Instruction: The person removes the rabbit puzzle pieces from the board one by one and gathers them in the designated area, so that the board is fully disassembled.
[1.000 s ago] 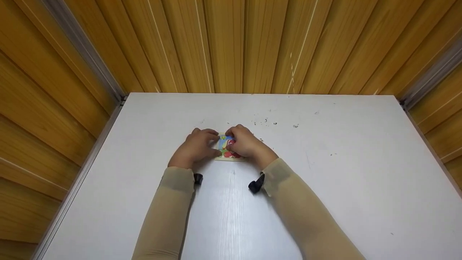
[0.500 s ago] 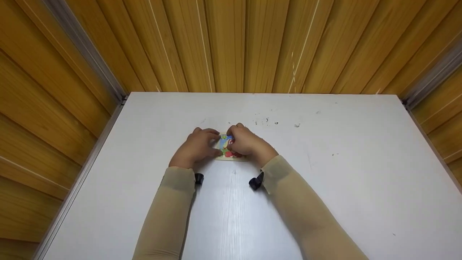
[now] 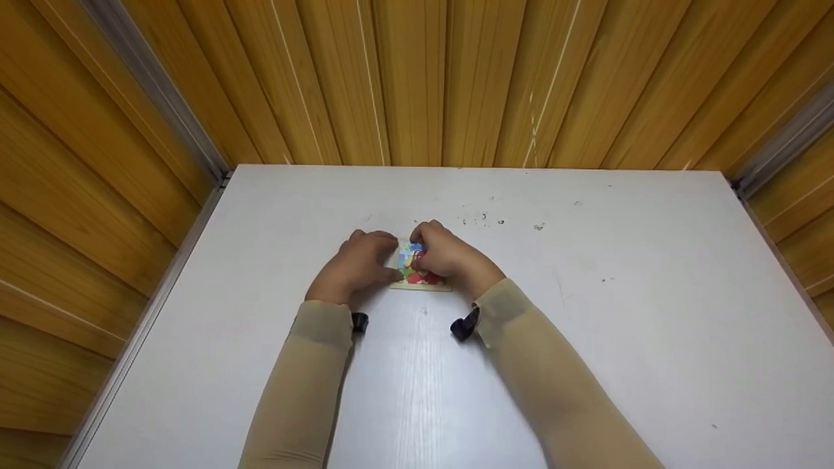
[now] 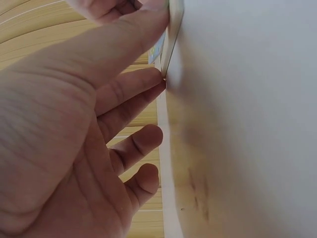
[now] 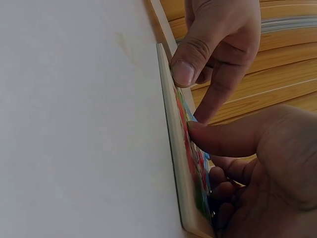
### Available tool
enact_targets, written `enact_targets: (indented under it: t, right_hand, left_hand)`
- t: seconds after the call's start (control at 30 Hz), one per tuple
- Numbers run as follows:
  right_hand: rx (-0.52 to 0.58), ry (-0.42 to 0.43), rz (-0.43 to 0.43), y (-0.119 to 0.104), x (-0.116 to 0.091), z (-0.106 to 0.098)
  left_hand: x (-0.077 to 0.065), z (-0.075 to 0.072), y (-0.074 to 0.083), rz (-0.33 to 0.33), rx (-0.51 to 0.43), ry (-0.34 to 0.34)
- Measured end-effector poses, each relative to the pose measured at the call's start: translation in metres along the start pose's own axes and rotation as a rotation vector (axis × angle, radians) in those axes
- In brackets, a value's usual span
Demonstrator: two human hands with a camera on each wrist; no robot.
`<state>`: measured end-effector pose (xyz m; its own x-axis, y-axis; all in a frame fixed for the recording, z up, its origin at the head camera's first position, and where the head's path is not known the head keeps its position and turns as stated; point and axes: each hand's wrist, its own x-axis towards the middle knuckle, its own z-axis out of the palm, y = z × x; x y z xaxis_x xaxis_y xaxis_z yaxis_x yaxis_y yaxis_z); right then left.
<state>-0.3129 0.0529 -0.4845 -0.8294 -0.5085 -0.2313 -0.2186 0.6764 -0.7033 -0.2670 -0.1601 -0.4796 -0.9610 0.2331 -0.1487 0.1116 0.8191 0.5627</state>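
The left hand [image 3: 357, 264] touches the picture board [image 3: 416, 279], fingers extended. The right hand [image 3: 447, 254] rests its thumb there; its grip I cannot tell.

Board [image 3: 409, 264] on the table [image 3: 619, 339], near mid-frame. My left hand [image 3: 355, 264] at its left side: thumb at the lower left corner, fingertips by the upper left. My right hand [image 3: 449, 256] over its right part, thumb on the board. Sleeves [image 3: 293, 378] run from both wrists to the bottom edge. Wall [image 3: 417, 85] behind the table, across the frame's top. Marks [image 3: 539, 227] beyond my right hand.
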Motion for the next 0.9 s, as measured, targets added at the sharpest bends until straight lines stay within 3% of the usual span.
enact_targets:
  t: [0.2, 0.43, 0.67, 0.9]
  right_hand:
    - [0.004, 0.010, -0.007, 0.001, 0.001, 0.001]
    - [0.080, 0.021, -0.027, 0.000, -0.001, 0.002]
    - [0.036, 0.110, -0.058, 0.003, 0.002, 0.008]
    - [0.058, 0.154, -0.068, 0.004, 0.003, 0.011]
  left_hand:
    - [0.000, 0.000, -0.001, 0.005, -0.006, -0.004]
    - [0.001, 0.000, -0.005, 0.017, 0.004, -0.007]
    - [0.003, 0.000, -0.005, 0.030, 0.025, -0.019]
    - [0.003, 0.000, -0.004, 0.014, 0.031, -0.025]
